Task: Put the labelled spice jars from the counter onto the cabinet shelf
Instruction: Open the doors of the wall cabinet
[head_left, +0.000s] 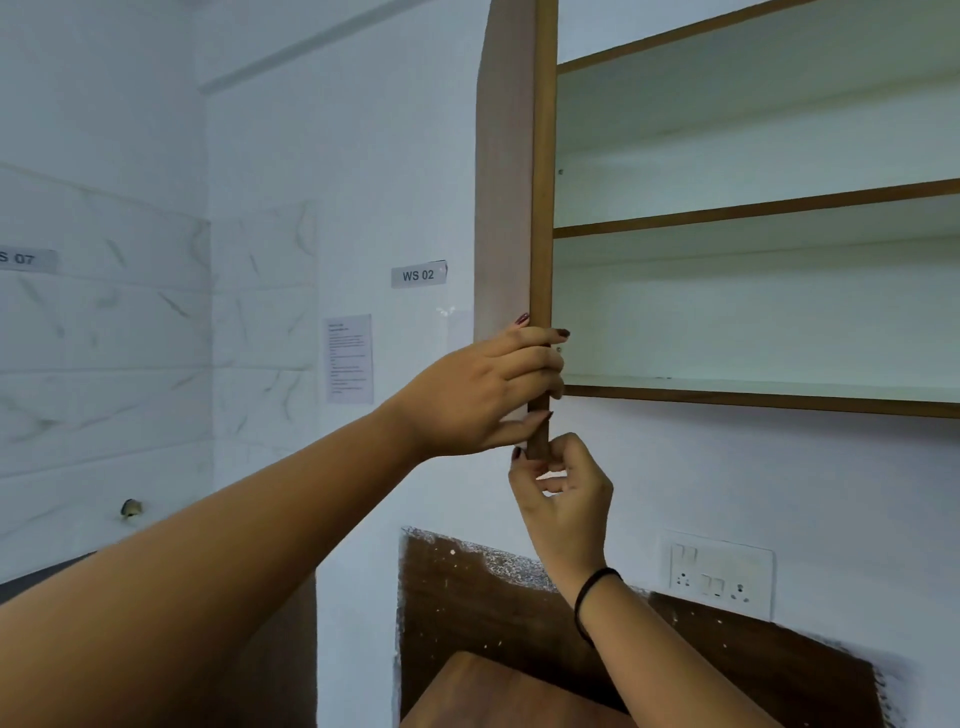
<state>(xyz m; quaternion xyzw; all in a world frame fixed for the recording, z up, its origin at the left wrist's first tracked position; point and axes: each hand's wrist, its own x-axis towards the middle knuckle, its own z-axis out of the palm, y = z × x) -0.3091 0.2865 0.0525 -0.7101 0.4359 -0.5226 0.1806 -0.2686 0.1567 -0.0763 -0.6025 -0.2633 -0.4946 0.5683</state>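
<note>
Wall cabinet (753, 400) up and right of both hands, right side cut off by frame. Cabinet shelf (753, 210) above the left hand, lower shelf (753, 387) level with it; only white boards show on them. Cabinet door (506, 182) seen edge-on. Left hand (483, 395) wraps the door edge, fingers curled round it. Right hand (566, 493) just below, pinching the door's bottom corner. Spice jars: out of frame, can't tell where. Switch plate (719, 571) right of the right wrist. Notice (349, 358) left of the left hand, text unreadable.
</note>
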